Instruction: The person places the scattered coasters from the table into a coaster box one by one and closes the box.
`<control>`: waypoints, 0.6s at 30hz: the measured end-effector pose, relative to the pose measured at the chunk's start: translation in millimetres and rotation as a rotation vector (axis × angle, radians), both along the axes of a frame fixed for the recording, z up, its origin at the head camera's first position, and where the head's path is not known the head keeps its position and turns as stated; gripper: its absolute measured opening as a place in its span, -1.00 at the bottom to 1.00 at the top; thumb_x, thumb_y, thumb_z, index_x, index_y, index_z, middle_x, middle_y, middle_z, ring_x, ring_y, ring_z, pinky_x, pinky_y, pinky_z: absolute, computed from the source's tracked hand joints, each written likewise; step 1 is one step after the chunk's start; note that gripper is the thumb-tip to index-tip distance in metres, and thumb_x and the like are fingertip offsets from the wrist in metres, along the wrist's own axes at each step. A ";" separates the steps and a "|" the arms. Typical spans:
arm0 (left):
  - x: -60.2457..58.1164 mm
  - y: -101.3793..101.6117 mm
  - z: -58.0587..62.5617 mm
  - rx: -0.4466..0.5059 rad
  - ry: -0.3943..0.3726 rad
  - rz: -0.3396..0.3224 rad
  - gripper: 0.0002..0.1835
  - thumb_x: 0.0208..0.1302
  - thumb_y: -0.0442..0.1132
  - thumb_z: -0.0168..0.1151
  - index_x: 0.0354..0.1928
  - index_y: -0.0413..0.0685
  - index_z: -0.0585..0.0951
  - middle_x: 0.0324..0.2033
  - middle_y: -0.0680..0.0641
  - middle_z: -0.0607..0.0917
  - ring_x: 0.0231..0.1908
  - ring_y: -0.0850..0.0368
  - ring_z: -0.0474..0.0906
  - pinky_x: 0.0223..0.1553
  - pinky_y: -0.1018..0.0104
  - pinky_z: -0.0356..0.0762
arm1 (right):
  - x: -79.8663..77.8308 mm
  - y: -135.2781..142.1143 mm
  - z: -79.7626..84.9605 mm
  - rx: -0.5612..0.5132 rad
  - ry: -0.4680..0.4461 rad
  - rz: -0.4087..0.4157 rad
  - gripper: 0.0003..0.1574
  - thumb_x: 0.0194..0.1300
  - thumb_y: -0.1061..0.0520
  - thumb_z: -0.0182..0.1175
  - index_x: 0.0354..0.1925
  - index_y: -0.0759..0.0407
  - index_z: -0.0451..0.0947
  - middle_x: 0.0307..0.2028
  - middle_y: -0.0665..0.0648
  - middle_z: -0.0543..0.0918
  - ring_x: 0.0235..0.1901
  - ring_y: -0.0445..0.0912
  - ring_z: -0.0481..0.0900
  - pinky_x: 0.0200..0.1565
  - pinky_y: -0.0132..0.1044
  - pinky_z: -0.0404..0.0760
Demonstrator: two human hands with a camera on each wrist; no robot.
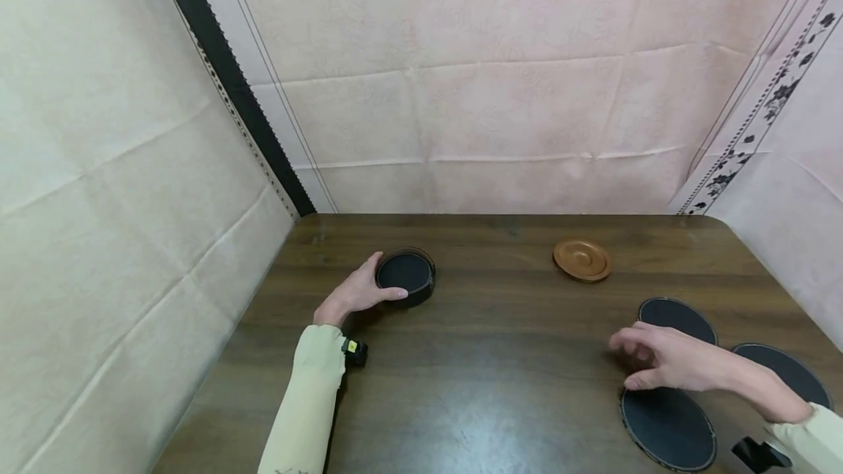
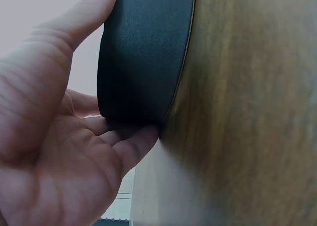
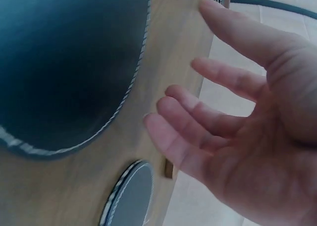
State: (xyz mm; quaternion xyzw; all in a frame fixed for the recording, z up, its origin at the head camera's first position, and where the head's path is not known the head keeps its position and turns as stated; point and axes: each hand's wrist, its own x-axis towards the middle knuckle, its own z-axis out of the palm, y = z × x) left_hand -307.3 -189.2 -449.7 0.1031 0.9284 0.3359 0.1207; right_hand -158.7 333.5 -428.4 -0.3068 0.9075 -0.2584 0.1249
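On the left of the table, a short round black coaster holder (image 1: 405,273) is held by my left hand (image 1: 366,287). The thumb lies along its near side; in the left wrist view the fingers wrap under the black side wall (image 2: 146,52), whose edge is against the wood. My right hand (image 1: 678,357) hovers with loosely bent fingers and nothing in them. Beneath and around it are three flat black round coasters with stitched rims: one behind (image 1: 675,317), one in front (image 1: 668,431), one to the right (image 1: 787,373), partly hidden by the forearm.
A brown wooden disc (image 1: 582,260) with ringed grooves lies toward the back right. The dark wooden table (image 1: 474,357) meets pale cloth hangings (image 1: 461,115) behind and at both sides. Bare wood separates the two hands.
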 end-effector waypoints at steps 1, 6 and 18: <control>0.0 0.2 0.2 0.001 0.000 0.000 0.32 -0.05 0.40 0.40 0.56 -0.05 -0.11 0.54 -0.20 0.02 0.49 -0.19 0.06 0.40 -0.17 0.17 | 1.5 3.0 -2.0 0.005 0.006 0.007 -0.48 0.18 -0.13 0.39 0.03 0.05 0.52 -0.24 -0.06 0.44 -0.34 -0.36 0.35 -0.39 -0.45 0.34; 1.0 0.9 0.4 -0.009 -0.012 -0.001 0.30 -0.02 0.37 0.40 0.57 -0.04 -0.12 0.55 -0.19 -0.01 0.51 -0.17 0.02 0.42 -0.15 0.14 | 7.1 14.3 -8.0 0.030 -0.096 0.007 -0.52 0.17 -0.12 0.40 -0.04 0.01 0.50 -0.28 0.01 0.35 -0.38 -0.35 0.26 -0.40 -0.44 0.25; 0.8 1.0 0.9 -0.010 -0.013 0.006 0.31 -0.04 0.39 0.40 0.57 0.00 -0.12 0.54 -0.19 0.01 0.50 -0.18 0.05 0.41 -0.18 0.14 | 4.9 21.0 -14.3 0.035 -0.117 0.057 -0.62 0.18 -0.10 0.39 -0.24 -0.06 0.38 -0.35 -0.02 0.32 -0.45 -0.40 0.21 -0.47 -0.41 0.19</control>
